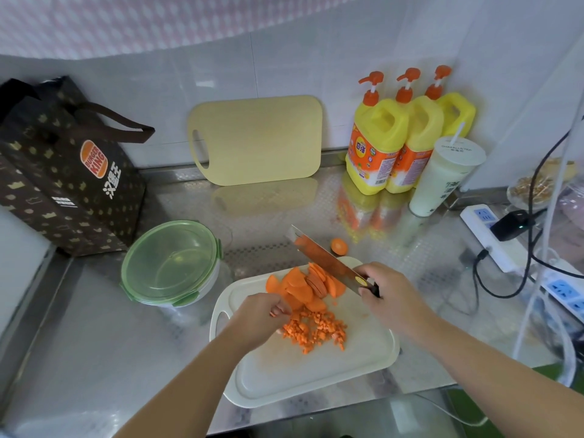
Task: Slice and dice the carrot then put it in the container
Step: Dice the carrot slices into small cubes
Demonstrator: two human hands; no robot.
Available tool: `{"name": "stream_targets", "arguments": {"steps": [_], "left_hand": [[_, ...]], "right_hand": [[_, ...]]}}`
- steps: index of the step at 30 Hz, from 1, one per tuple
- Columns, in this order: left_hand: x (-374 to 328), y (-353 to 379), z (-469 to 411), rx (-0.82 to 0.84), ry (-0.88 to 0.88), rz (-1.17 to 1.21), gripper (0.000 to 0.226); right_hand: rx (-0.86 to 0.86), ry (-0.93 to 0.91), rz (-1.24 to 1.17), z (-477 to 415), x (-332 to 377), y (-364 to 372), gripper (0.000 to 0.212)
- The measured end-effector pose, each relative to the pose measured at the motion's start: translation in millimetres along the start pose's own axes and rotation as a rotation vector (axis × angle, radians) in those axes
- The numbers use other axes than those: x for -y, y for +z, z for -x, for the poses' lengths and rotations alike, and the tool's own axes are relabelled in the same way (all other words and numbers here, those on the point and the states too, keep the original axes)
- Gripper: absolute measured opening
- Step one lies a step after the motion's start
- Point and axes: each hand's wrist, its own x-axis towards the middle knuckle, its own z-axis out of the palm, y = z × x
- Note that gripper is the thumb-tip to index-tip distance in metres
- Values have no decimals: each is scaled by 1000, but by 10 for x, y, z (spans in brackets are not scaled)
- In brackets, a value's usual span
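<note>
A person's right hand (388, 295) clamps a cleaver (328, 263), its handle hidden in the fist and its blade tilted over carrot slices (303, 286) at the far end of a white cutting board (316, 374). The left hand (259, 314) curls its fingers at the slices; whether it pinches one cannot be told. Diced carrot (316, 330) lies mid-board, partly behind that hand. A green-lidded container (172, 263) sits left of the board, lid on.
</note>
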Motion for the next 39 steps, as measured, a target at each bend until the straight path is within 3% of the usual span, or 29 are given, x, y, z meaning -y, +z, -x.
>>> {"name": "stream_targets", "arguments": {"steps": [4,9,15,21,27,31,37,39], "left_hand": [[82,-152,-121,-212,-56,-42,21],[46,-214,-384,-24,142,-350,39],[-159,-232,-618,82,327,-684,51],[-100,-211,-668,25,337,-600,34],[48,-329,-539,-360,264,-244,25],[327,-270,-94,-477,300,-246,26],[678,-11,532,-390,384,-412,17],[691,71,612,-338,366,-459,39]], "right_hand": [[-22,15,-40,-56,15,-7,28],[-14,40,-79,-130,51,-31,32],[4,48,-20,-147,69,-66,30],[-7,63,-8,-163,44,-80,26],[-8,48,-65,-182,116,-91,36],[-10,10,-37,-237,157,-14,16],[11,-83,28,-256,294,156,11],[12,-127,58,-231,354,210,18]]}}
